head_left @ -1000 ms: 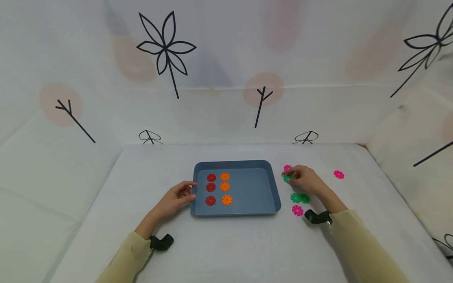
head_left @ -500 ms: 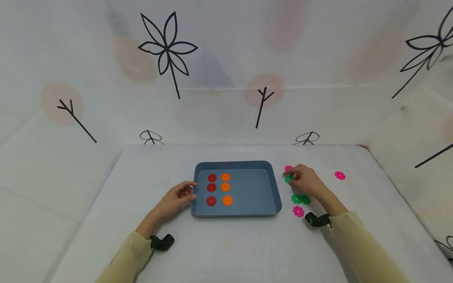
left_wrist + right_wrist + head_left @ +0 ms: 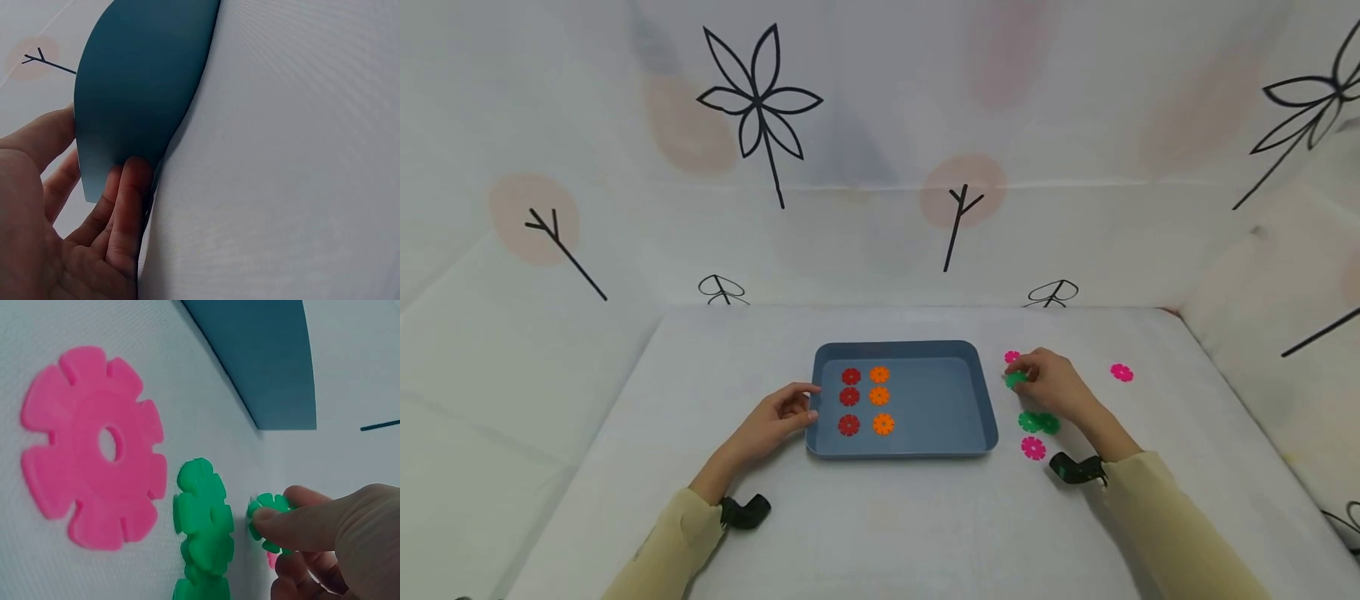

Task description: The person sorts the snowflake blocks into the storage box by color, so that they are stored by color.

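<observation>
In the head view, we see the left hand (image 3: 775,423) gripping the left edge of a blue-grey rectangular plastic tray (image 3: 936,404); the left wrist view adds fingertips (image 3: 136,175) against its outer wall. Past the tray's right edge, the right hand (image 3: 1056,383) pinches a green flower-shaped plastic disc (image 3: 1014,380); the right wrist view alone shows the thumb (image 3: 297,526) across its face.

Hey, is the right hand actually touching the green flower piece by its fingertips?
Touching. The right wrist view shows it: the thumb of the right hand lies across the face of the green flower piece, with no gap between them.
</observation>
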`<state>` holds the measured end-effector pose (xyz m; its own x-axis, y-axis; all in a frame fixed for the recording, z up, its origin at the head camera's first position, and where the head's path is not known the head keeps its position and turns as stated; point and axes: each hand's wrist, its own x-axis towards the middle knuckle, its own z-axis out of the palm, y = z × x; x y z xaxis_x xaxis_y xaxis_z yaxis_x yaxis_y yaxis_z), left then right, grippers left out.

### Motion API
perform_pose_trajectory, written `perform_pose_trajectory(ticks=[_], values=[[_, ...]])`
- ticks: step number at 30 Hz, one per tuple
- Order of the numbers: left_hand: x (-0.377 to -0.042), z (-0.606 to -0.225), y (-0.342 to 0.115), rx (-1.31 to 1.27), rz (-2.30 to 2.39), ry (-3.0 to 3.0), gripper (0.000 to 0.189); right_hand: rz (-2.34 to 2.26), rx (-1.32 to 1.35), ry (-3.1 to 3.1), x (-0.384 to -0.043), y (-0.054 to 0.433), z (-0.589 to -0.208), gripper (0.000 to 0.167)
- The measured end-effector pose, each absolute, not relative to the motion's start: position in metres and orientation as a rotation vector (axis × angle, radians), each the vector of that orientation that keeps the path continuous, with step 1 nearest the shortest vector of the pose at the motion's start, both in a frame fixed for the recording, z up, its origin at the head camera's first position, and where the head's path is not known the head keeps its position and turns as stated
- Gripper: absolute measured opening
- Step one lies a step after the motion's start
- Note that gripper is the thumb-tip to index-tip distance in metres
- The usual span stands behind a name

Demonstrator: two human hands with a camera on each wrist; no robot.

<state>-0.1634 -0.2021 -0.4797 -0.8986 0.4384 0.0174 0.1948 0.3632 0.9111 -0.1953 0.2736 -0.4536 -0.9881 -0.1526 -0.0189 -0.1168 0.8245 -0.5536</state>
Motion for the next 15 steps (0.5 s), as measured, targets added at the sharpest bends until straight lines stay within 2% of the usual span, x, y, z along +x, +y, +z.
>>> perform_pose_trajectory(ticks=[15], values=[[-0.164, -0.4769, -0.2, 0.572, 1.546, 2.397, 0.043, -0.935, -0.248, 2.904, -0.1896, 0.2779, -0.4482, 0.015]])
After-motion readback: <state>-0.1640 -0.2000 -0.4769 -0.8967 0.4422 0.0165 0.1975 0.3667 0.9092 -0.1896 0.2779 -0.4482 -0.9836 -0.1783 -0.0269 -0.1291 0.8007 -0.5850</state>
